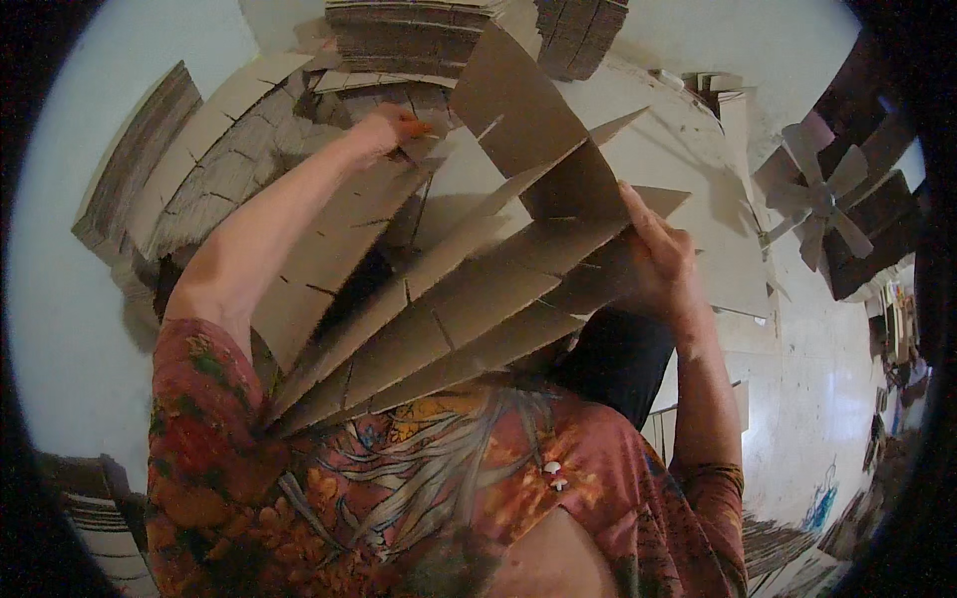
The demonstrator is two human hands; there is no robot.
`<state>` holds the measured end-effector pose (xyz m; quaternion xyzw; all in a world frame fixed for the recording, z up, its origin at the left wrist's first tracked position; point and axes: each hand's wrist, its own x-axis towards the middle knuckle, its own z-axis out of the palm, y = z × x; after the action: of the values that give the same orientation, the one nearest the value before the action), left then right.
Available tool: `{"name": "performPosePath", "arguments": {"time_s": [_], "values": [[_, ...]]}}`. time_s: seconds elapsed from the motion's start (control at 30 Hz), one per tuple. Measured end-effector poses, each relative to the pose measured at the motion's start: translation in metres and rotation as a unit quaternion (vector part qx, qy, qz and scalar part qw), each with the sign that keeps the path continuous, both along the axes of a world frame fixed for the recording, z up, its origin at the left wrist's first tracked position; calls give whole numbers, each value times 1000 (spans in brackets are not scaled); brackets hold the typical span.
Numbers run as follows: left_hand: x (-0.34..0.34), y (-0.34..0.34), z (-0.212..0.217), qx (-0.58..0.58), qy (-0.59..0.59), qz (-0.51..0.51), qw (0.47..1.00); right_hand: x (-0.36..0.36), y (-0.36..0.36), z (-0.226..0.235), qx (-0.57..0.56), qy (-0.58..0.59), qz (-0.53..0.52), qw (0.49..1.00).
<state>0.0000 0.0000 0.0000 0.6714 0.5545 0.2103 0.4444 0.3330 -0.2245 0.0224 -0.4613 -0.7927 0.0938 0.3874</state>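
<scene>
Several long slotted cardboard strips (459, 269) spread like a fan in front of my chest, their near ends bunched by my left sleeve. A wider cardboard piece (523, 110) crosses them at the far end and stands tilted. My right hand (663, 259) is closed on the right end of this crosspiece, thumb along its edge; its other fingers are mostly hidden. Out to the far left, my left hand (394, 130) is closed with fingertips at the far end of the leftmost strip (339, 249). Slots show along the strips' edges.
Stacks of slotted cardboard (229, 149) stand along the left and far side, with another bundle (409, 45) at the top. A fan with pale blades (822, 194) is at the right. More cardboard (783, 543) lies at the lower right.
</scene>
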Motion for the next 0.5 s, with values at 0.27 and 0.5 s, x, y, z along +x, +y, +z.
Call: {"name": "performPosePath", "arguments": {"time_s": [0.27, 0.5], "values": [[42, -27, 13, -23, -126, -23, 992, 6, -9, 10, -12, 32, -50, 998], [51, -26, 30, 24, -29, -99, 994, 12, -9, 17, -30, 47, -50, 997]]}}
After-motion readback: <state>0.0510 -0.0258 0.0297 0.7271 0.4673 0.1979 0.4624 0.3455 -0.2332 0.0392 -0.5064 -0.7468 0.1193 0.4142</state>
